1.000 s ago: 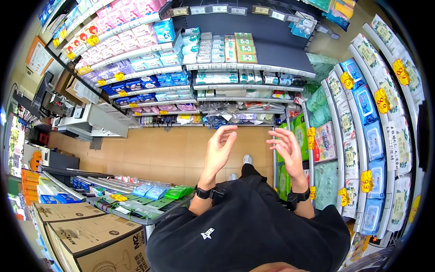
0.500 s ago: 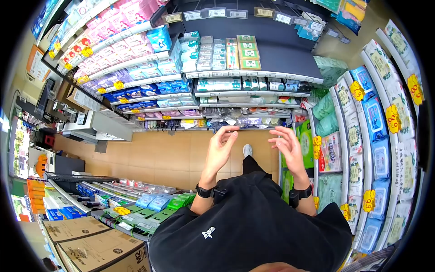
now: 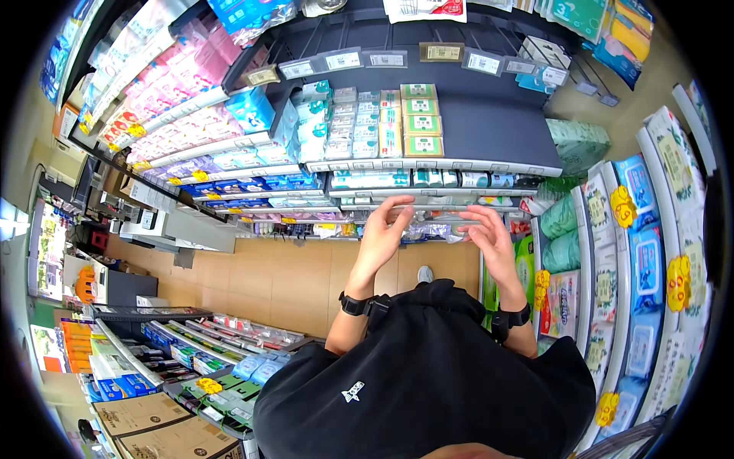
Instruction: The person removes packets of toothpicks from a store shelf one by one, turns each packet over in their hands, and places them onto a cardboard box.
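Note:
My left hand (image 3: pixel 384 233) is held up in front of my body, fingers curved and apart, with nothing in it. To its right, my right hand (image 3: pixel 493 236) is raised at about the same height, fingers spread and also holding nothing. Beyond both hands stands a dark shelf unit (image 3: pixel 497 130). On its broad upper shelf sit green-and-cream packs (image 3: pixel 421 122) in a column, beside rows of small white-and-teal packs (image 3: pixel 353 126). Lower shelves carry teal-and-white rolls or packs (image 3: pixel 371 178). Neither hand touches the goods.
Pink packs (image 3: pixel 180 73) fill shelves at the left. Along my right side run shelves with blue wipe packs (image 3: pixel 646 264) and yellow price tags (image 3: pixel 678 283). Cardboard boxes (image 3: pixel 180 440) stand at lower left, near a low shelf of goods. Tiled floor (image 3: pixel 283 275) lies between.
The view has tilted up and nearer the front shelf, showing more hanging goods at the top. Both hands appear slightly higher in view and remain open.

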`<action>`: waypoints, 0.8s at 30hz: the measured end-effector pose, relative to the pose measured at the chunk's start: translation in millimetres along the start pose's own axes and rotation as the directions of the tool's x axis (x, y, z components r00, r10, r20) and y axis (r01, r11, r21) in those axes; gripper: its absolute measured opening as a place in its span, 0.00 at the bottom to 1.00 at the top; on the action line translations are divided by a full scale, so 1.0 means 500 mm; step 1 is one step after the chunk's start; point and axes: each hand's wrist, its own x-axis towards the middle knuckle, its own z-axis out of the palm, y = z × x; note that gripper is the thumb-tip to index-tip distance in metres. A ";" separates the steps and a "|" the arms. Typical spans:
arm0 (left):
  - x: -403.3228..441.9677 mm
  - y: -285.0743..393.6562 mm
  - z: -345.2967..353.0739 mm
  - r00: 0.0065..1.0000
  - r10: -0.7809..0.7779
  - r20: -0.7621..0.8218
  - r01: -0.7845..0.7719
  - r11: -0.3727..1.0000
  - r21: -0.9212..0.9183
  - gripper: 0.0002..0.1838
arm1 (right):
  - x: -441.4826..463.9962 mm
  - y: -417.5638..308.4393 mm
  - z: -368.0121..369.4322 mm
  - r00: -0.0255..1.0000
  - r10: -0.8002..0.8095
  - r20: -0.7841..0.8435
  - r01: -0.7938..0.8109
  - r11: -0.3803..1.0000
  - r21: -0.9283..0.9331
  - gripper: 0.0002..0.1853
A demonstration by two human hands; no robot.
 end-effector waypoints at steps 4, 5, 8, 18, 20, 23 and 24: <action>0.121 -0.046 0.033 0.993 0.097 -0.070 -0.085 0.984 0.157 0.16 | 0.073 0.017 -0.049 1.000 0.006 -0.005 -0.006 1.000 0.000 0.21; 0.150 -0.060 0.040 0.981 0.161 -0.106 -0.130 0.960 0.249 0.17 | 0.090 0.020 -0.060 1.000 0.018 -0.009 -0.018 1.000 0.014 0.20; 0.226 -0.074 0.059 0.975 0.174 -0.138 -0.108 0.913 0.393 0.18 | 0.132 0.035 -0.090 1.000 0.018 -0.001 -0.018 1.000 -0.004 0.20; 0.414 -0.135 0.082 0.948 0.316 -0.025 -0.234 0.751 0.618 0.20 | 0.239 0.068 -0.127 0.999 0.044 0.010 -0.044 0.998 -0.035 0.19; 0.446 -0.153 0.084 0.923 0.386 0.000 -0.293 0.700 0.651 0.22 | 0.251 0.079 -0.131 0.998 0.046 -0.033 -0.048 0.998 -0.050 0.19; 0.497 -0.179 0.076 0.927 0.373 0.040 -0.288 0.640 0.712 0.24 | 0.268 0.088 -0.127 0.995 0.059 -0.081 -0.062 0.997 -0.041 0.18; 0.514 -0.185 0.073 0.916 0.395 0.069 -0.320 0.618 0.718 0.28 | 0.272 0.090 -0.123 0.993 0.064 -0.095 -0.068 0.997 -0.038 0.18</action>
